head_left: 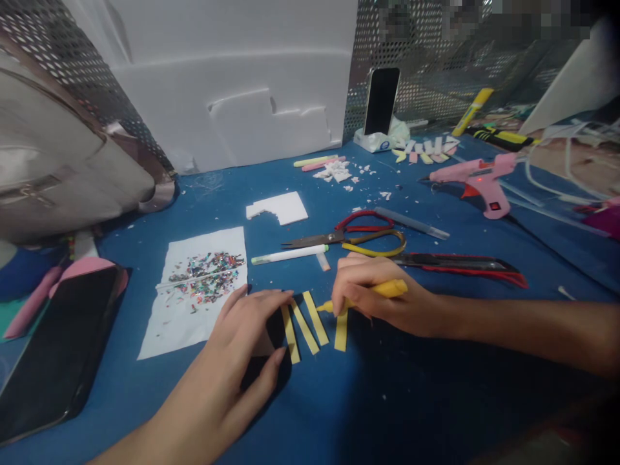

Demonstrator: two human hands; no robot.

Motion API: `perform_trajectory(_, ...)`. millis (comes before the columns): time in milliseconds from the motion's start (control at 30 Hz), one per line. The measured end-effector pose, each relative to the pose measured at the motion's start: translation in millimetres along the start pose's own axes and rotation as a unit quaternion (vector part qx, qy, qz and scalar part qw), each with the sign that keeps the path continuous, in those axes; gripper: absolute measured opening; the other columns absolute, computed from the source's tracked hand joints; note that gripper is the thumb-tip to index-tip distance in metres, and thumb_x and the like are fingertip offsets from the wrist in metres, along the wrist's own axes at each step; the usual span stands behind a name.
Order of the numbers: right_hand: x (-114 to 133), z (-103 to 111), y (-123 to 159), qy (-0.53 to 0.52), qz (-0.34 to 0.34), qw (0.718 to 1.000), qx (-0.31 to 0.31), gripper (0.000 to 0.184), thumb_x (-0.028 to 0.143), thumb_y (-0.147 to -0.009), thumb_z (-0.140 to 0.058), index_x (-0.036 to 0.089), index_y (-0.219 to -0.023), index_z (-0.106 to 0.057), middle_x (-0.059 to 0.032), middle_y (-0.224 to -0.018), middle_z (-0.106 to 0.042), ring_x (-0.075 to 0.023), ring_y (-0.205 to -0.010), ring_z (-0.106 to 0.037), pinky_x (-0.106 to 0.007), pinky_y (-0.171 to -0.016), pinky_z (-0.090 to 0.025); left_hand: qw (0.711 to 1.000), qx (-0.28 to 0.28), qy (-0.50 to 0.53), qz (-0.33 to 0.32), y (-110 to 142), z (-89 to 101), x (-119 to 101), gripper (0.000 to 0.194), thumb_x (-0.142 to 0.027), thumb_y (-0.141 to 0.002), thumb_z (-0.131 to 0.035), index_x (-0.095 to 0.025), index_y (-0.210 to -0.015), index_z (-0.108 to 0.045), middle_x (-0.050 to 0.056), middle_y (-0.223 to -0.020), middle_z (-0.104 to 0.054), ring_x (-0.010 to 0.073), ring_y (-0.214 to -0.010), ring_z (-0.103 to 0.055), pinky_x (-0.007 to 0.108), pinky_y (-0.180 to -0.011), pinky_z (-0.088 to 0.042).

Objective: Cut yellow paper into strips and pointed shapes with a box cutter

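My right hand (pixel 409 307) grips a yellow marker (pixel 390 288), its tip at a yellow strip (pixel 316 318) on the blue table. Two more yellow strips lie to the left of it, side by side and slightly slanted. A wider yellow strip (pixel 341 334) lies below my right hand, its upper end hidden behind the fingers. My left hand (pixel 237 339) rests open, thumb apart, with a fingertip at the top of the leftmost strip (pixel 290 336). Just beyond lie a white pen (pixel 290 254) and scissors (pixel 334 239) with red and yellow handles.
White paper (pixel 162 323) with shiny flakes lies left, near a dark phone (pixel 58 349). A red-edged box cutter (pixel 465 263) and a pink glue gun (pixel 484 177) with its cord are at right. Behind are cut foam (pixel 288 206), a propped phone (pixel 382 102) and a white board (pixel 232 84).
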State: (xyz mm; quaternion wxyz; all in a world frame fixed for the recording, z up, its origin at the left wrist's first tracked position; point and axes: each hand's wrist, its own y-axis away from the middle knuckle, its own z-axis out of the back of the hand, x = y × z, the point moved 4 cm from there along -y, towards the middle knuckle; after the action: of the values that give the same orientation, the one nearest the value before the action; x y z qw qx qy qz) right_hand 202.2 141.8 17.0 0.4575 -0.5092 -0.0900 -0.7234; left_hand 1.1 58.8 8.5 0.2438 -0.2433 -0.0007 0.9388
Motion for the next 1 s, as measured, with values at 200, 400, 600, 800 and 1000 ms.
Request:
perform_trajectory(200, 0, -2, -2, 0.004, 0.0, 1.0, 0.017, 0.027, 0.022, -0.097, -0.046, 0.015, -0.078, -0.064, 0.0023, -0.064, -0.058, -0.0096, -0.07, -0.049, -0.024, -0.072, -0.036, 1.0, -0.017, 0.004, 0.002, 0, 1.7, -2, 0.047, -0.023, -0.094, -0.04, -0.031, -0.139, -0.029, 0.002, -0.138, -0.048, 0.024, -0.135, -0.039, 0.054, -0.116, -0.024)
perform_trajectory(400, 4, 4, 1, -0.01, 0.015, 0.999, -0.037, 0.037, 0.025, -0.099, -0.039, 0.015, -0.071, -0.061, 0.0022, -0.059, -0.053, -0.0098, -0.062, -0.047, -0.027, -0.067, -0.037, 1.0, -0.009, 0.006, 0.003, -1, 0.4, -1, 0.048, -0.024, -0.094, -0.039, -0.03, -0.14, -0.028, 0.005, -0.139, -0.047, 0.0276, -0.135, -0.037, 0.059, -0.114, -0.023)
perform_trajectory(600, 1, 8, 8, -0.013, 0.011, 0.997, -0.078, 0.052, 0.025, -0.101, -0.029, 0.016, -0.055, -0.051, 0.001, -0.055, -0.054, -0.0093, -0.056, -0.044, -0.03, -0.066, -0.036, 1.0, -0.012, 0.012, 0.007, 0, 1.7, -2, 0.046, -0.024, -0.095, -0.038, -0.031, -0.139, -0.03, 0.004, -0.138, -0.048, 0.0272, -0.137, -0.034, 0.058, -0.115, -0.022)
perform_trajectory(800, 2, 7, 4, -0.014, -0.002, 0.997, -0.082, 0.051, 0.027, -0.1, -0.03, 0.016, -0.055, -0.052, 0.0012, -0.055, -0.056, -0.0079, -0.054, -0.046, -0.028, -0.065, -0.038, 1.0, -0.022, 0.011, 0.01, 0, 2.0, -2, 0.046, -0.025, -0.094, -0.04, -0.031, -0.139, -0.03, 0.002, -0.138, -0.048, 0.0257, -0.135, -0.038, 0.055, -0.116, -0.023)
perform_trajectory(1000, 4, 7, 2, 0.011, -0.003, 0.996, -0.092, 0.051, 0.03, -0.101, -0.031, 0.015, -0.06, -0.056, 0.0007, -0.059, -0.056, -0.0083, -0.058, -0.048, -0.026, -0.065, -0.038, 1.0, -0.002, 0.009, 0.009, 0, 0.6, -1, 0.048, -0.024, -0.094, -0.039, -0.031, -0.141, -0.027, 0.003, -0.14, -0.045, 0.0242, -0.135, -0.037, 0.054, -0.117, -0.021)
